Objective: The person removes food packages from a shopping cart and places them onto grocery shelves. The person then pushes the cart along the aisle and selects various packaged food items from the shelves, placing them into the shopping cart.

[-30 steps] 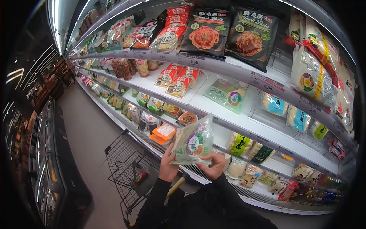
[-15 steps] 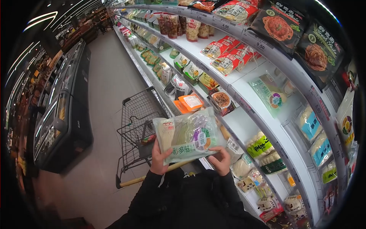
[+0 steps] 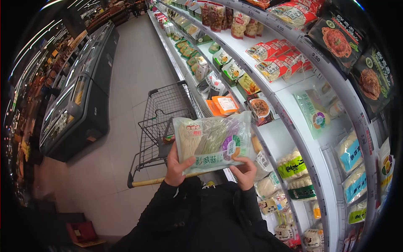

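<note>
A clear plastic pack of noodles is held up in front of me, with pale, greenish and purplish bundles showing through. My left hand grips its lower left corner, thumb across the front and the other fingers behind. At the lower right corner, my right hand pinches the edge, with its hidden fingers behind the pack. Just beyond the pack stands a wire shopping cart with a yellowish handle; a small packaged item lies inside it.
Refrigerated shelves on the right carry red noodle packs, black pasta packs, a similar green-labelled pack and orange packs. Across the aisle floor on the left runs a dark chest freezer. A red box sits low at left.
My view has shifted, so the shelves and cart sit farther right and lower. The pack is tilted slightly differently, and my right hand has closed in on its lower right corner.
</note>
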Demonstrator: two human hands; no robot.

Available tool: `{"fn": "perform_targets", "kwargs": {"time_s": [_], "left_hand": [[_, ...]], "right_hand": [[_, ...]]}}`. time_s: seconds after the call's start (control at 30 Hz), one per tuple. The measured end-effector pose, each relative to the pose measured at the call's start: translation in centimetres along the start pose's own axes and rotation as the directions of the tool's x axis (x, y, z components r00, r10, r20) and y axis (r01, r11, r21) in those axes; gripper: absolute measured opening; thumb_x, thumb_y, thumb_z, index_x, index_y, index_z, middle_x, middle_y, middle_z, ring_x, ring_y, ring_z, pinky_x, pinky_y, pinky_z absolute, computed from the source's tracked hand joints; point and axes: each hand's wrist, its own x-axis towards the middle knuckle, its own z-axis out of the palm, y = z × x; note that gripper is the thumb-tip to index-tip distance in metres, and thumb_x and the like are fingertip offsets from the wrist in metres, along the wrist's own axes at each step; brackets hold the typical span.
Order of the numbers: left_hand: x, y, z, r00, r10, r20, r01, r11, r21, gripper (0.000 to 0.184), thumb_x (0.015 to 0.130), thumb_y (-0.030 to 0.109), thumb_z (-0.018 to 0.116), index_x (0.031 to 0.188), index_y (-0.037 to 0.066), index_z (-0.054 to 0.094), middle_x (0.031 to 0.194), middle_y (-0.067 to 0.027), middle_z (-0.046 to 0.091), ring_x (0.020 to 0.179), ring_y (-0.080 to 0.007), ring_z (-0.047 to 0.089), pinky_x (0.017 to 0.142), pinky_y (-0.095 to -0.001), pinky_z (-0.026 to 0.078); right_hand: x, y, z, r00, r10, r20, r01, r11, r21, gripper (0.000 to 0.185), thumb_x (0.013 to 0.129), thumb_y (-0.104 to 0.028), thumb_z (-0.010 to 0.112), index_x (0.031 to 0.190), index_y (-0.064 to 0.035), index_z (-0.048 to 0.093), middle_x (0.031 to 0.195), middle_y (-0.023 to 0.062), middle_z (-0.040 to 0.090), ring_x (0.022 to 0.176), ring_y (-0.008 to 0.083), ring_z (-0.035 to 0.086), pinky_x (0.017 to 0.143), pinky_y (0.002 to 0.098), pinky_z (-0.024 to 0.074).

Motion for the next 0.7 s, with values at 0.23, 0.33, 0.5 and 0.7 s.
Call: {"fn": "perform_targets", "kwargs": {"time_s": [0.23,0.33,0.5,0.7], "left_hand": [[0.3,-0.3,0.1,0.999,-0.035,0.029,0.034,0.999,0.019,0.072,0.087,0.001,0.071,0.151,0.0,0.037,0.141,-0.013,0.055,0.129,-0.0226,0.056,0.109,-0.0377,0.043],[0.5,-0.4,0.4,0.997,-0.057,0.046,0.057,0.998,0.016,0.073,0.087,0.001,0.071,0.151,0.0,0.036,0.141,-0.013,0.055,0.129,-0.0225,0.056,0.109,-0.0376,0.043],[0.8,-0.7,0.4,0.994,-0.089,0.065,0.089,0.996,0.007,0.073,0.087,0.001,0.071,0.151,0.0,0.036,0.141,-0.013,0.055,0.128,-0.0226,0.056,0.109,-0.0375,0.043],[1.0,-0.7,-0.2,0.994,-0.086,0.062,0.085,0.996,0.018,0.074,0.087,0.001,0.072,0.152,0.0,0.036,0.141,-0.0131,0.054,0.129,-0.0227,0.055,0.109,-0.037,0.043]], "right_hand": [[-0.5,0.1,-0.2,0.999,-0.017,-0.044,0.018,0.999,0.03,0.029,0.088,0.007,0.075,0.115,0.0035,0.067,0.113,0.0094,0.067,0.101,0.0151,0.066,0.085,0.0302,0.0551],[-0.9,0.0,-0.5,0.997,-0.038,-0.066,0.038,0.999,0.007,0.029,0.088,0.007,0.075,0.115,0.0033,0.067,0.112,0.0089,0.067,0.099,0.0142,0.066,0.084,0.0292,0.0547],[-1.3,-0.1,-0.4,0.994,-0.05,-0.098,0.052,0.998,0.017,0.027,0.088,0.007,0.075,0.114,0.0028,0.067,0.11,0.0083,0.068,0.096,0.013,0.066,0.081,0.0275,0.0542],[-1.3,-0.2,0.5,0.99,-0.067,-0.123,0.068,0.998,0.0,0.027,0.088,0.007,0.075,0.113,0.0025,0.068,0.11,0.0079,0.068,0.097,0.0127,0.066,0.082,0.0274,0.0538]]}}
